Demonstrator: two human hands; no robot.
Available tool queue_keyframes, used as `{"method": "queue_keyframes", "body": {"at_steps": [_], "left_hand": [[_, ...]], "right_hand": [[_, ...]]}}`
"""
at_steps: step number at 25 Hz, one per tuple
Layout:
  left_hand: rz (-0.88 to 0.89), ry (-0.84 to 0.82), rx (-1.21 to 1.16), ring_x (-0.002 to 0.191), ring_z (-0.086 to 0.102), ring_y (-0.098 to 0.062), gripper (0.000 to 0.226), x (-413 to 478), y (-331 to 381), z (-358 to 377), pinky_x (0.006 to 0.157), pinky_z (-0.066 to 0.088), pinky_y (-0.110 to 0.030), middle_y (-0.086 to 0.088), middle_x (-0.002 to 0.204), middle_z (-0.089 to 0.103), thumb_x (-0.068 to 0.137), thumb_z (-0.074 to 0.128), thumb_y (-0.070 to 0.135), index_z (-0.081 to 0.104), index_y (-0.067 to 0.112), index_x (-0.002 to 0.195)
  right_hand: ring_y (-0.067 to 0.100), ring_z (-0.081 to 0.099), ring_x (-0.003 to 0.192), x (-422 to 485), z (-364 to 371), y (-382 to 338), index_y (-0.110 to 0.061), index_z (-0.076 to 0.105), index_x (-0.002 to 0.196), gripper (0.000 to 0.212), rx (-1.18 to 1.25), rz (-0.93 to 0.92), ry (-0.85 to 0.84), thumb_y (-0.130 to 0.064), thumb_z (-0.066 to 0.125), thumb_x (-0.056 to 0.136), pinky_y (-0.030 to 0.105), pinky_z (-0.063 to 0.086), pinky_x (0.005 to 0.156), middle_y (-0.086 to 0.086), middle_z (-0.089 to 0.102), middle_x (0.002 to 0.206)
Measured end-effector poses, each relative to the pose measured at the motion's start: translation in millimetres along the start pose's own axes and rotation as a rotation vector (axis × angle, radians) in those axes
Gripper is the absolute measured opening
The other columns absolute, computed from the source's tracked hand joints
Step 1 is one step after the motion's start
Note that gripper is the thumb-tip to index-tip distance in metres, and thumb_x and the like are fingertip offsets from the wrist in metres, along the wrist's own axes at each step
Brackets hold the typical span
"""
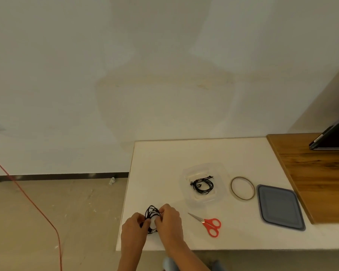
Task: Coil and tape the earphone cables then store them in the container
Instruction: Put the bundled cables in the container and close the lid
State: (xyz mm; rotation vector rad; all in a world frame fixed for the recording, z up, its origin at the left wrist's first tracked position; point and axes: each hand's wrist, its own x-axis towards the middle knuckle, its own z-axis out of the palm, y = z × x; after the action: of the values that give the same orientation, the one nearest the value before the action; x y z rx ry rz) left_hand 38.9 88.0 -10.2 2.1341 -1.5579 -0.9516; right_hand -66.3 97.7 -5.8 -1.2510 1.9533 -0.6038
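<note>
While left hand (133,229) grips cable coil (151,210), right hand (169,222) pinches it, fingers (161,217) curled

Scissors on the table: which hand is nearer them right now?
Right. The right hand grips the cable coil left of the scissors; the left hand holds the coil's far side, farther away.

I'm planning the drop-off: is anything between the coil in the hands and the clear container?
Nothing visible. The table between the coiled cable and the container is bare, and the container is open; its lid lies off to the right. The scissors lie nearer the person than that path.
</note>
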Motion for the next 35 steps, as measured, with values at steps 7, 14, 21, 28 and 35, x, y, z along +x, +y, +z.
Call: {"method": "queue_keyframes", "body": {"at_steps": [7,14,21,28,35], "left_hand": [[0.253,-0.055,-0.292,0.07,0.066,-0.007,0.014,20.3,139.5,14.6,0.064,0.052,-0.024,0.009,0.076,0.069,0.076,0.072,0.034,0.067,0.022,0.079],[0.368,0.012,0.393,0.098,0.051,-0.022,0.024,49.4,169.0,94.5,0.079,0.036,-0.031,-0.001,0.096,0.062,0.082,0.062,0.041,0.072,0.019,0.087],[0.511,0.055,0.592,0.067,0.049,-0.022,0.034,46.7,152.8,107.4,0.063,0.037,-0.034,0.001,0.061,0.049,0.038,0.087,0.039,0.058,0.021,0.041],[0.547,0.123,0.253,0.092,0.056,-0.027,0.04,32.2,132.6,81.7,0.076,0.043,-0.039,0.0,0.092,0.061,0.063,0.08,0.044,0.067,0.021,0.093],[0.139,-0.132,-0.233,0.098,0.058,-0.019,0.039,-7.9,95.7,63.2,0.085,0.051,-0.034,-0.008,0.118,0.058,0.093,0.054,0.023,0.045,0.019,0.13]], "right_hand": [[0.012,0.064,0.061,51.5,-151.0,6.9,-0.017,0.06,0.089,0.015,0.288,-0.088,0.327,-0.008,0.068,0.08,0.023,0.051,0.057,-0.001,0.067,0.069],[0.018,0.058,0.069,91.2,-149.5,61.3,-0.01,0.061,0.083,0.011,-0.416,-0.024,0.243,-0.013,0.053,0.09,0.03,0.045,0.056,0.004,0.065,0.084],[0.023,0.061,0.074,80.0,-132.7,64.7,-0.006,0.065,0.081,0.015,-0.725,-0.114,0.165,0.005,0.07,0.071,0.028,0.036,0.049,0.009,0.063,0.08],[0.025,0.059,0.087,56.2,-177.4,91.6,-0.009,0.066,0.101,0.016,-0.296,-0.166,0.63,-0.011,0.06,0.087,0.032,0.052,0.066,0.008,0.064,0.094],[0.047,0.045,0.108,13.8,-229.3,200.2,0.006,0.04,0.124,0.073,-0.432,0.716,0.488,-0.046,0.067,0.08,0.052,0.042,0.089,0.029,0.045,0.12]]}}
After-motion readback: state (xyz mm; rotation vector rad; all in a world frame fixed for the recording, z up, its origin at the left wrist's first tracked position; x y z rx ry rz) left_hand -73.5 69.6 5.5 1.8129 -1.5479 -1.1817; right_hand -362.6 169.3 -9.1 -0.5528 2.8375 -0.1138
